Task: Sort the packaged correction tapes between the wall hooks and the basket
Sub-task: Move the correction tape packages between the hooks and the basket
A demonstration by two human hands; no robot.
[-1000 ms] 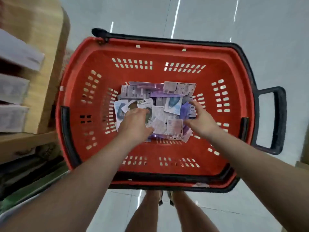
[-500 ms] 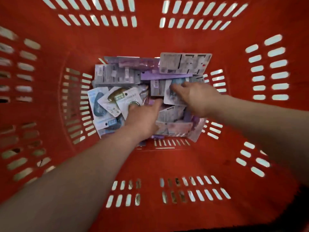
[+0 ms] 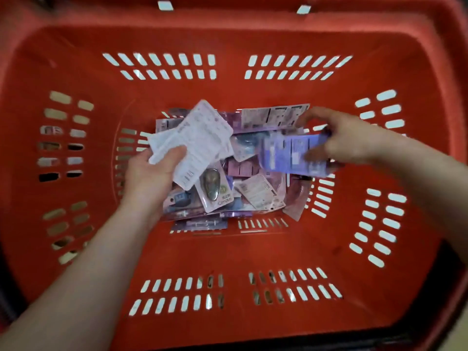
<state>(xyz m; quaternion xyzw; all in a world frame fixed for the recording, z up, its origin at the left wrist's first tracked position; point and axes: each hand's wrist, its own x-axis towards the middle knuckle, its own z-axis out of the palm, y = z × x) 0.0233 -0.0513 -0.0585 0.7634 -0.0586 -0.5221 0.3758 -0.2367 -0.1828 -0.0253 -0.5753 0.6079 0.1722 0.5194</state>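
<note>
Both bare forearms are seen reaching down from the near edge into a red plastic basket (image 3: 228,252), whose slotted walls fill the view. The left hand (image 3: 149,178) is held over the left part of the basket floor, thumb side uppermost, in line with the forearm. A fanned bundle of white-backed packs (image 3: 200,138) is gripped in it. The thumb (image 3: 172,154) is laid flat across the near corner of the bundle, while the other fingers are hidden beneath the cards, so their spread cannot be told. The bundle is tilted, with its far end pointing toward the far wall, above the heap.

The right hand (image 3: 347,138) is extended in from the right with its back upward, and it is blurred. A purple pack (image 3: 291,154) is pinched at its right end between the thumb and curled fingers, and is held roughly level above the heap. Which finger lies where cannot be told through the blur.

Other packaged correction tapes (image 3: 255,192) are heaped in a loose, overlapping pile on the middle of the basket floor, some face up and some showing printed backs. Among them a pack marked Campus (image 3: 215,191) is seen lying face up just beside the left hand, partly covered by the held bundle
</note>
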